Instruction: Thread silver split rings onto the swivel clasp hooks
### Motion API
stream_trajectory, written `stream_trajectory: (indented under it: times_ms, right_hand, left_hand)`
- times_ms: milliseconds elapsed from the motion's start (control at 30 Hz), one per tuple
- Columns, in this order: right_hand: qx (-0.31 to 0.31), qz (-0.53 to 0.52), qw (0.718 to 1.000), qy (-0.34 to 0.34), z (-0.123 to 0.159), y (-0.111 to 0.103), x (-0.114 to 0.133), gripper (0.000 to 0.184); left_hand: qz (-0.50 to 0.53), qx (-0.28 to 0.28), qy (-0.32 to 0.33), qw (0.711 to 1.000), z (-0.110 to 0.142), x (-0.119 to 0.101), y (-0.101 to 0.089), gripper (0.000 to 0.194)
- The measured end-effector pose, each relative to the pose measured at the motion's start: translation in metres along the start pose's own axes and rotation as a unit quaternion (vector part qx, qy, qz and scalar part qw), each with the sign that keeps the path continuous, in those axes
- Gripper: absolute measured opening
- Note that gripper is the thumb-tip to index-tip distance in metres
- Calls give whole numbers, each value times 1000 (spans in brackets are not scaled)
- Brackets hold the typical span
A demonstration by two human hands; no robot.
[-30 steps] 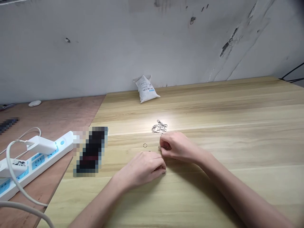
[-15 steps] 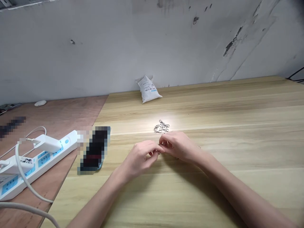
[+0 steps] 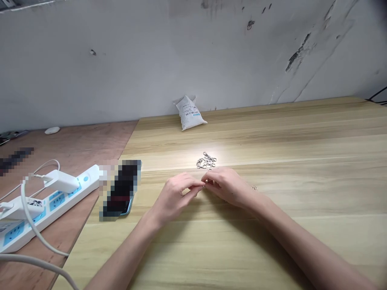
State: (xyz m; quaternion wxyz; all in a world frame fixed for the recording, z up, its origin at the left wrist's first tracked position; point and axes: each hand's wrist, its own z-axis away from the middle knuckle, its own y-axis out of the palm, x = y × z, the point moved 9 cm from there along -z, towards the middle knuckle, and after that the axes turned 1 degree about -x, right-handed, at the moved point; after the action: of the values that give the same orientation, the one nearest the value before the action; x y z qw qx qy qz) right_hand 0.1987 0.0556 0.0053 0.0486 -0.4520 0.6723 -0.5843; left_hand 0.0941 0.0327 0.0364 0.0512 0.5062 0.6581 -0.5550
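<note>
My left hand (image 3: 178, 193) is closed in a pinch, thumb against fingertips, low over the wooden table. Its fingertips meet those of my right hand (image 3: 225, 185), which is pinched too. Whatever lies between them is too small and too covered to name. Just beyond the fingers lies a small pile of silvery metal clasps (image 3: 207, 161), which look like snap hooks with rings. Another small metal ring or clasp (image 3: 254, 187) lies beside my right wrist, partly behind the forearm.
A white plastic parcel (image 3: 190, 114) leans near the wall at the table's (image 3: 287, 141) back. On the left lies a phone (image 3: 123, 189), its screen blurred out. A white power strip (image 3: 53, 205) with plugged-in chargers and a looping cable (image 3: 30, 225) runs along the brown board (image 3: 99, 141).
My hands stay together, with the fingertips pressed closer. A bit of metal that showed between the fingers is now mostly hidden. The view has shifted slightly.
</note>
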Motion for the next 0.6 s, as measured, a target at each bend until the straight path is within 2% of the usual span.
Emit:
stream_trajectory:
  times_ms: [200, 367, 600]
  right_hand:
    - [-35, -10, 999, -23, 0, -6, 2, 22]
    - [-86, 0, 996, -22, 1, -17, 3, 18]
    - [-106, 13, 993, -39, 2, -25, 8, 14]
  left_hand:
    - [8, -1, -33, 999, 2, 8, 1, 6]
    - [-32, -1, -13, 999, 1, 10, -5, 5]
    - [-170, -43, -4, 985, -1, 11, -18, 10]
